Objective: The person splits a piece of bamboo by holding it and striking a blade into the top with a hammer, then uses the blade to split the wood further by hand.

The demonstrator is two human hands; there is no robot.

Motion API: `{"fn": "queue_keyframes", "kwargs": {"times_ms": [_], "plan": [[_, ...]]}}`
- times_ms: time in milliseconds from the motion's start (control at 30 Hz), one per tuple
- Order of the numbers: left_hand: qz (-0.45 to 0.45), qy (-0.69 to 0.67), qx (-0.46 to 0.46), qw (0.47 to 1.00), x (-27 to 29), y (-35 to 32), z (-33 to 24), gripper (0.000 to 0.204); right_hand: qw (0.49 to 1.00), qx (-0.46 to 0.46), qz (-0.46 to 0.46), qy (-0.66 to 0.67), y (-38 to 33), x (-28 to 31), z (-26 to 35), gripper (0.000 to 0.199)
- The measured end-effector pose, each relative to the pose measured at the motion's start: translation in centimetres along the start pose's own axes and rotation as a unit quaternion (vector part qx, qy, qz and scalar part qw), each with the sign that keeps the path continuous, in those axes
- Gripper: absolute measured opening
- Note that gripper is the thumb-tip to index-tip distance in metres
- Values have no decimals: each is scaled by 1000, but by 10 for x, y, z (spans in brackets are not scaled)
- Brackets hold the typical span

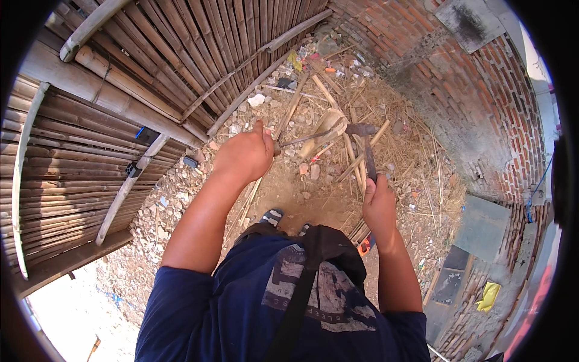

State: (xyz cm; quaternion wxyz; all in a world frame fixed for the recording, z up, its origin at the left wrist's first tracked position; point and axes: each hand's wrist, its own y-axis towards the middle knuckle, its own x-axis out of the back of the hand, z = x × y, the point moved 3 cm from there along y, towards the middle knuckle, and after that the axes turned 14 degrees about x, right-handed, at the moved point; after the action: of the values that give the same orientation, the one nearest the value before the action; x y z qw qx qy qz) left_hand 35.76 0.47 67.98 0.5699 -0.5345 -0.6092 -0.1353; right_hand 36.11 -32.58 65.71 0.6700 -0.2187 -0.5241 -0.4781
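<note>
Step, as we judge: working slim blade [304, 138] and hammer-like tool [370, 158] at pale bamboo piece [316, 141], ahead of us, between hands. Hands apart: left hand [244, 154] clamped round slim blade's handle, right hand [380, 208] round hammer-like tool. Blade-bamboo contact: we cannot tell. Next move seems to call for steady blade, left fingers clear. Bamboo smooth, curved; tool head dark, blocky; ground [289, 196] dusty, strewn with stones [256, 100], dry straw [416, 163].
</note>
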Motion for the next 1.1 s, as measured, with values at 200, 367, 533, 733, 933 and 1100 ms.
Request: {"fn": "queue_keyframes", "kwargs": {"times_ms": [200,367,533,733,933,1100], "plan": [[-30,-28,-10,999,-11,12,13,55,979,-34,-133,152,21,67,13,29],[11,-10,8,1000,-4,4,0,54,994,-34,-70,77,0,10,2,30],[-19,-16,-4,1000,-14,18,19,57,998,-26,8,55,23,39,10,29],[-6,-22,2,1000,-8,10,8,53,982,-62,-118,134,14,32,16,30],[-50,-40,-10,998,-18,21,23,49,995,-7,-30,93,18,15,10,32],[22,-11,-3,1000,-4,13,15,56,952,-92,-165,239,21,47,16,32]]}}
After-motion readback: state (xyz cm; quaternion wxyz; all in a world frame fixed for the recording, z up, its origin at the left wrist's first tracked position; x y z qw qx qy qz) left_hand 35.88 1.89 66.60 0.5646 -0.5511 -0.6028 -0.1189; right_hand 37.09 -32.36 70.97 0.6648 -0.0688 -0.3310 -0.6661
